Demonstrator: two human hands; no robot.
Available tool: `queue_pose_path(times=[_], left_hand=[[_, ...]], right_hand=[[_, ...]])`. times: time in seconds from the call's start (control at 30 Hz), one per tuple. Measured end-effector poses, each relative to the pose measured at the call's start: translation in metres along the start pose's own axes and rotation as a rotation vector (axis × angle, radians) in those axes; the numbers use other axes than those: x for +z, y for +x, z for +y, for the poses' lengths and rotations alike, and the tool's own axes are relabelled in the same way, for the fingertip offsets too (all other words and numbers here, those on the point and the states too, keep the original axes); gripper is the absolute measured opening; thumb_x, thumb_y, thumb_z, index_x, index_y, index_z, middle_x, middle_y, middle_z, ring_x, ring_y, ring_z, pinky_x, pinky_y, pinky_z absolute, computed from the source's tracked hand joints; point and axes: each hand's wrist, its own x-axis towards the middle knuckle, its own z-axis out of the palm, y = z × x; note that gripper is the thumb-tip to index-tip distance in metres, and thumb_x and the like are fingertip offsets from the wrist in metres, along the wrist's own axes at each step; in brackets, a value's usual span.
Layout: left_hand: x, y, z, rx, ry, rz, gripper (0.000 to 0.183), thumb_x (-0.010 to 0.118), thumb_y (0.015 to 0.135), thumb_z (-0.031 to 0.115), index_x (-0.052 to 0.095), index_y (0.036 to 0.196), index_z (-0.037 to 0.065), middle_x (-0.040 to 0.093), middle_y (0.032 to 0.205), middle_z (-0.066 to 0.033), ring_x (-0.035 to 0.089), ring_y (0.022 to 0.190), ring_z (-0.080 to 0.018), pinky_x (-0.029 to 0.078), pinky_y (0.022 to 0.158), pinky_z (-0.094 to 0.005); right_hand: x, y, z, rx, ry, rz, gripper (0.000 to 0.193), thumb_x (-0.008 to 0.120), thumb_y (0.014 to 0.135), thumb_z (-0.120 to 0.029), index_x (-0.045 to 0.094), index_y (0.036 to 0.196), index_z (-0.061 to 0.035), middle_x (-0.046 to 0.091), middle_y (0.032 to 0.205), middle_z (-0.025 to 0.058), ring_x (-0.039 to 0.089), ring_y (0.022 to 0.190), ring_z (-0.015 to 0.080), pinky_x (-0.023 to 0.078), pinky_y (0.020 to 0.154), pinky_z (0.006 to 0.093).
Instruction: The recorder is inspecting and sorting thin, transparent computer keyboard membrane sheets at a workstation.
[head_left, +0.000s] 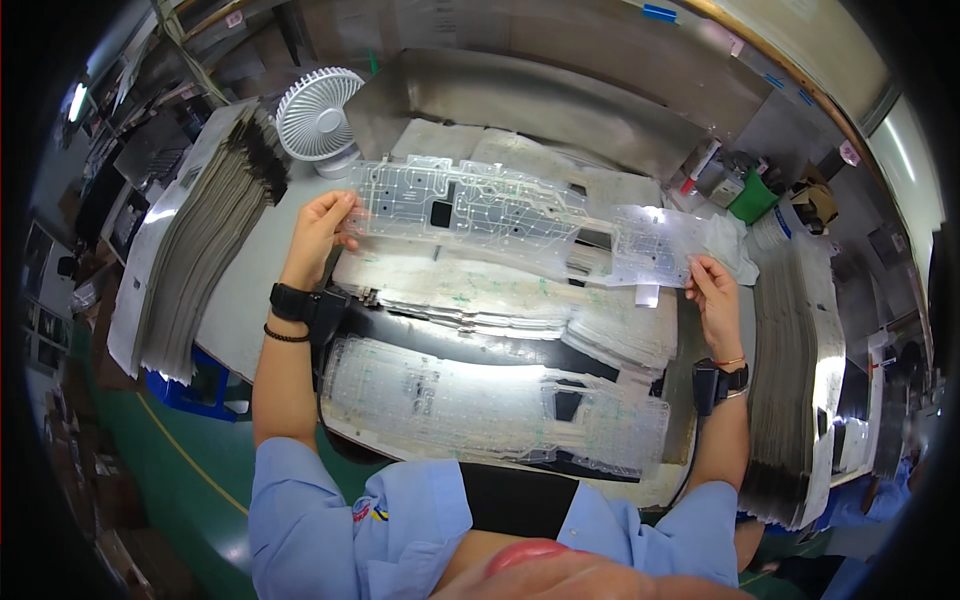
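Note:
I hold a clear flexible circuit sheet [480,210] with pale printed traces and cut-out windows stretched out above the bench. My left hand [322,235] pinches its left end between thumb and fingers. At the other end my right hand [711,290] grips the right edge the same way. Beneath the held sheet lies a stack of layered pale sheets [480,300]. Nearer to me a second pile of similar clear circuit sheets [480,410] rests along the bench's front edge.
A white fan [320,118] stands at the far left of the bench. Tall stacks of thin sheets flank me, one on the left [195,250] and one on the right [785,380]. A green container [753,197] sits at the back right, below a metal panel [530,100].

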Motion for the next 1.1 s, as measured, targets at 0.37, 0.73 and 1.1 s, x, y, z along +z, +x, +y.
queue_pose_path(times=[0.37, 0.73, 1.1], left_hand=[[0.009, -0.002, -0.001, 0.009, 0.037, 0.015, 0.022, 0.051, 0.087, 0.023, 0.059, 0.088, 0.003, 0.058, 0.075, -0.001, 0.052, 0.06, -0.0052, 0.043, 0.047, -0.0178], [-0.001, 0.008, -0.007, 0.077, 0.066, 0.098, 0.022, 0.05, 0.088, 0.023, 0.057, 0.094, 0.003, 0.058, 0.076, 0.0003, 0.053, 0.06, -0.0042, 0.045, 0.047, -0.0172], [-0.03, 0.024, -0.026, 0.157, 0.085, 0.279, 0.022, 0.049, 0.089, 0.027, 0.057, 0.089, 0.007, 0.056, 0.074, 0.0017, 0.053, 0.06, -0.0052, 0.043, 0.049, -0.0167]], right_hand=[[-0.005, -0.004, 0.011, 0.024, 0.038, 0.048, 0.024, 0.054, 0.086, -0.013, 0.056, 0.105, 0.0014, 0.052, 0.07, -0.0014, 0.046, 0.06, 0.0056, 0.038, 0.055, 0.0174], [0.009, -0.004, 0.004, 0.053, 0.013, 0.034, 0.028, 0.054, 0.085, -0.012, 0.055, 0.109, 0.0013, 0.051, 0.069, -0.0025, 0.044, 0.059, 0.0047, 0.038, 0.054, 0.0176], [0.04, -0.023, -0.018, 0.044, -0.023, -0.165, 0.031, 0.059, 0.082, -0.009, 0.054, 0.111, 0.0009, 0.056, 0.076, -0.0016, 0.045, 0.061, 0.003, 0.038, 0.055, 0.0162]])
